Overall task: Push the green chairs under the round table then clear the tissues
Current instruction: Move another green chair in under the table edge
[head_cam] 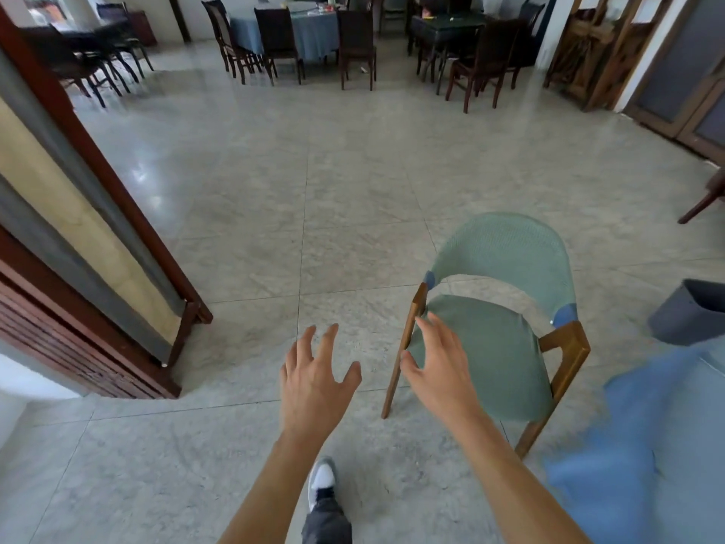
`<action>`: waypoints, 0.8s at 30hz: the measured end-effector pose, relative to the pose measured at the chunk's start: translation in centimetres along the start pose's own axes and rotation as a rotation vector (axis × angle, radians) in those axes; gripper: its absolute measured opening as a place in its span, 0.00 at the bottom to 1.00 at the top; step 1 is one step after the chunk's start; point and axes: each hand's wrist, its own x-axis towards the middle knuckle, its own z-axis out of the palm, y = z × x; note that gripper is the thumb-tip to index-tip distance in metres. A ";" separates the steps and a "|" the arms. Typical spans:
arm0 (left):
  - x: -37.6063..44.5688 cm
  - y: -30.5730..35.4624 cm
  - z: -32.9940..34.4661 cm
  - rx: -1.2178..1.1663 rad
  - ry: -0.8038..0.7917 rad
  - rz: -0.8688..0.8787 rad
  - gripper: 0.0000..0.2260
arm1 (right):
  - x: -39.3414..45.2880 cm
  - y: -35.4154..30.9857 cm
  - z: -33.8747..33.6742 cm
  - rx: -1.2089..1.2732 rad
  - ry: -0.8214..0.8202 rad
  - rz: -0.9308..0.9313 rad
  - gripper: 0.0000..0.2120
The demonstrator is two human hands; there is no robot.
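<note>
A green chair [498,339] with a curved green back and brown wooden legs stands on the tiled floor right of centre, its seat facing me. A blue tablecloth [643,445], blurred, drapes at the lower right beside it. My right hand [439,367] hovers with fingers spread over the seat's left front edge, close to the wooden front leg, holding nothing. My left hand [314,374] is spread in the air left of the chair, above bare floor, also empty. No tissues are in view.
A grey bin [690,312] stands at the right edge behind the chair. A wooden folding screen [98,214] leans along the left. Dark chairs around a blue-clothed table [314,33] stand far back. My shoe [321,484] is on the floor below.
</note>
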 end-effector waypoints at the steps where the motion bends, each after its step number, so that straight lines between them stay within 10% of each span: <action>1: 2.1 -0.7 0.4 -0.005 -0.005 0.003 0.30 | 2.0 -0.4 0.7 -0.005 -0.001 0.004 0.30; 24: 45.8 -4.0 5.8 -0.079 -0.112 0.181 0.30 | 41.1 -3.0 7.2 -0.034 0.135 0.174 0.29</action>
